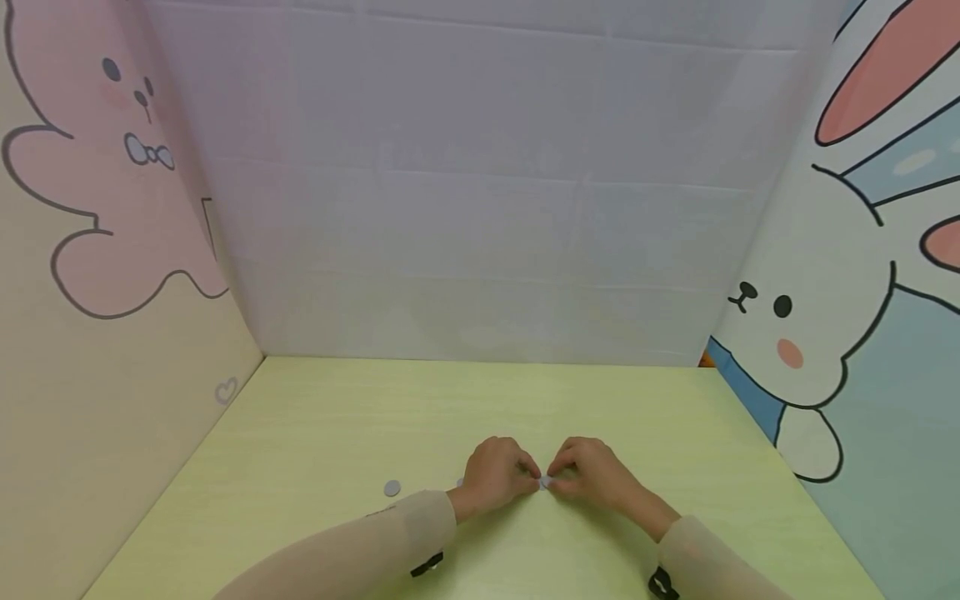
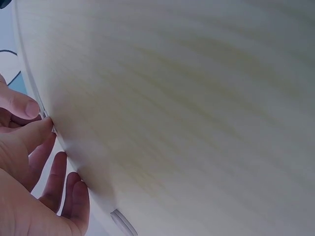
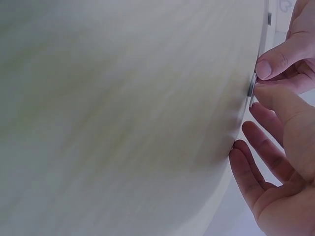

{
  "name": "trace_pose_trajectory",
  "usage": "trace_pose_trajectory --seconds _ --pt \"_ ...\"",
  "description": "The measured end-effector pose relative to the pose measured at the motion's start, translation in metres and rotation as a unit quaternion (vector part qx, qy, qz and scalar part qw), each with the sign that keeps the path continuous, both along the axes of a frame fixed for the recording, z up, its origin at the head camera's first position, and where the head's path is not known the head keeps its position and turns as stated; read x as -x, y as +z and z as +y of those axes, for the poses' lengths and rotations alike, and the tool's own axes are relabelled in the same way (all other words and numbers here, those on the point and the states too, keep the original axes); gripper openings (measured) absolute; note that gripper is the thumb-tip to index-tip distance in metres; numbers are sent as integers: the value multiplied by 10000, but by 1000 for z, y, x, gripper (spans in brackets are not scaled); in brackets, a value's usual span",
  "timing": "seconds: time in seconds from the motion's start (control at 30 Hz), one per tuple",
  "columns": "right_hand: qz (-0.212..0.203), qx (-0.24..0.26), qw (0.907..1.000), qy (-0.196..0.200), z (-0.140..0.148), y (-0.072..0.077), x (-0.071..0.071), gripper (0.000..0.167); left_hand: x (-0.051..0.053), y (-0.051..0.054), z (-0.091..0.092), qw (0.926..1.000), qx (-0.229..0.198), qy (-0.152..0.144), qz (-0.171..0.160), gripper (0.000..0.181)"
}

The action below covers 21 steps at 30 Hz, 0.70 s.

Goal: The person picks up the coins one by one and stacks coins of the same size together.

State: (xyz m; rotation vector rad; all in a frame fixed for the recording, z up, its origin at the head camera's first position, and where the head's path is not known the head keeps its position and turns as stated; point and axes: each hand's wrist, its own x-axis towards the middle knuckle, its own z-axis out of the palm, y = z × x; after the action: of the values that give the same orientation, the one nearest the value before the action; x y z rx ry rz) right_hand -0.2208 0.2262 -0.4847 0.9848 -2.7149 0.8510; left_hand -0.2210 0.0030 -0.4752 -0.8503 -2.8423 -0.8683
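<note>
A small flat grey disc lies on the pale yellow-green table between both hands. My left hand pinches its left edge between thumb and fingertips. From the other side my right hand grips the right edge in the same way. In the right wrist view the disc shows edge-on between the two thumbs; in the left wrist view fingers mostly hide it. A second disc is partly covered by the left hand, and a third disc lies flat farther left.
The table ends at a whitish sheet hanging behind it. A panel with a pink cartoon animal stands at the left, and a rabbit-printed panel at the right.
</note>
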Motion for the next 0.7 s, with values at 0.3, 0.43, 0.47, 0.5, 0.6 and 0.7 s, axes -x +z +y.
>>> trace_pose_trajectory --seconds 0.3,0.43,0.47,0.5,0.6,0.7 --pt "106 77 9999 76 -2 0 -1 5 0 1 0 10000 12 -21 49 6" --pt "19 54 10000 38 -3 2 -2 5 0 0 0 10000 35 -17 75 6" --pt "2 41 10000 33 -4 2 -2 5 0 0 0 10000 47 -5 86 6" --pt "-12 19 10000 14 -4 2 -2 5 0 -1 0 9999 56 5 96 6" --pt "-22 -16 10000 2 -5 3 -2 5 2 -3 -1 9999 54 25 118 7" --pt "-65 -58 9999 -51 -6 3 -2 5 3 -5 -1 10000 13 35 83 6"
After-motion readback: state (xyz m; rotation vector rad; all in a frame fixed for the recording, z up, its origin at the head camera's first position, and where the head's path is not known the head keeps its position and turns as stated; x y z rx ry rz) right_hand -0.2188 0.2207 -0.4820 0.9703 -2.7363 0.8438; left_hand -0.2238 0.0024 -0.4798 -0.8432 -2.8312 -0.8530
